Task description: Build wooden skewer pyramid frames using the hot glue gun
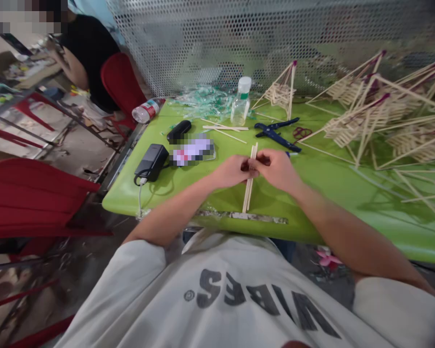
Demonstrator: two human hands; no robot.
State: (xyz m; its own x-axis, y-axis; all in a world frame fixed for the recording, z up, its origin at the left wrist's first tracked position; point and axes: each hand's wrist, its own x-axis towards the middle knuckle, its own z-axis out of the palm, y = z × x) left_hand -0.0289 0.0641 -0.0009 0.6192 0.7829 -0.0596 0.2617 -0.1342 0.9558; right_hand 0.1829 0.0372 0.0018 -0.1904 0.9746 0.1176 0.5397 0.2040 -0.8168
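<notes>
Over the green table [322,212], my left hand [232,171] and my right hand [277,169] meet around a small bundle of thin bamboo sticks [249,193]. The sticks stand nearly upright, poking out above and below my fingers. Both hands pinch the bundle at its middle, where something dark red shows between the fingers. A few loose sticks [226,128] lie farther back on the table.
Blue-handled pliers [275,133], a clear bottle with a white cap [241,102], a black charger [152,162] and a black case [179,130] lie behind my hands. Finished stick frames [377,116] pile up at the right. A person in black sits far left by red chairs [32,198].
</notes>
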